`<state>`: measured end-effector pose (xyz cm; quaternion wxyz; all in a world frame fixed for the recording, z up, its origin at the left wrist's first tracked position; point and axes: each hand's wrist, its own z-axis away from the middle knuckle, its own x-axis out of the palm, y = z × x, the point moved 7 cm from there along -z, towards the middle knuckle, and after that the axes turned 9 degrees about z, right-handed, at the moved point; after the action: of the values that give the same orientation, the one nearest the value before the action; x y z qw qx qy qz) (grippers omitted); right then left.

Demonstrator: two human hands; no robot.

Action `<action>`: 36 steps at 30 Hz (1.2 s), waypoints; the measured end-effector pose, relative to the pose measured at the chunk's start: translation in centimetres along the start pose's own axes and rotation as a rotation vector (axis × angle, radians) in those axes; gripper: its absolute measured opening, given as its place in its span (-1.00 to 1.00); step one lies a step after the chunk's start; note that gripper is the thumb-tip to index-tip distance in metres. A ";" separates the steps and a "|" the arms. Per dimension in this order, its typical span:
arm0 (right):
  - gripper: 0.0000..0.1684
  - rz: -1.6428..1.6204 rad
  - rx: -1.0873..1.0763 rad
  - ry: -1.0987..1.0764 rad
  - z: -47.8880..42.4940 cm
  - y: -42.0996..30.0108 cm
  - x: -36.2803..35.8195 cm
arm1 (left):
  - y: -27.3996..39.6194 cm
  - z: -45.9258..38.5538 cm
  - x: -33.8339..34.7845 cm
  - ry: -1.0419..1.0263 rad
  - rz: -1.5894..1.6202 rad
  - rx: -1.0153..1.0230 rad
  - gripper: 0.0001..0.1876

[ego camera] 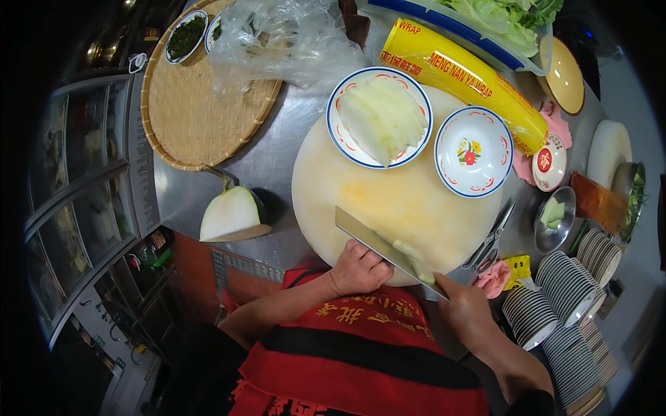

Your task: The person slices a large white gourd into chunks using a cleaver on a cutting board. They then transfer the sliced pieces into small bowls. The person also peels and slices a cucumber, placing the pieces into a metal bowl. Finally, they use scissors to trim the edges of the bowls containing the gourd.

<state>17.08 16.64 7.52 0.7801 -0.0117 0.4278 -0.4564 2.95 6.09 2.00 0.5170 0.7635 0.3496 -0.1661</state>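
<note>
My right hand (465, 301) grips the handle of a broad cleaver (382, 248), its blade slanting across the near part of a round, pale cutting board (322, 208). Against the near side of the blade rest the curled fingers of my left hand (362, 268); whatever lies under them is hidden. Pale green-white melon strips (411, 255) lie along the blade's far side. Farther back on the board, a blue-rimmed plate (333, 122) carries overlapping pale melon slices (382, 117). Beside it is a white bowl (471, 177) with painted flowers inside.
Left of the board are a dark-rinded melon piece (231, 216) and a woven bamboo tray (197, 119). A yellow cling-film roll (463, 83) lies behind the bowl. Scissors (491, 244), a metal bowl (564, 234) and stacked plates (562, 286) line the right.
</note>
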 end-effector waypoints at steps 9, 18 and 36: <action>-0.61 0.012 0.036 0.029 -1.8 0.0 0.4 | -0.1 0.2 0.2 0.101 -0.018 0.073 -0.75; -0.57 0.044 0.072 -0.052 1.4 -1.5 -2.6 | 0.3 0.4 -0.1 0.081 0.014 0.062 -0.76; -0.62 0.080 0.028 0.140 1.5 -2.4 -1.2 | 0.6 1.0 -0.5 0.138 -0.004 0.044 -0.71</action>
<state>16.12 15.53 10.19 0.7659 0.0482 0.4749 -0.4307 3.19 4.84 2.30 0.4747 0.7836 0.3819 -0.1218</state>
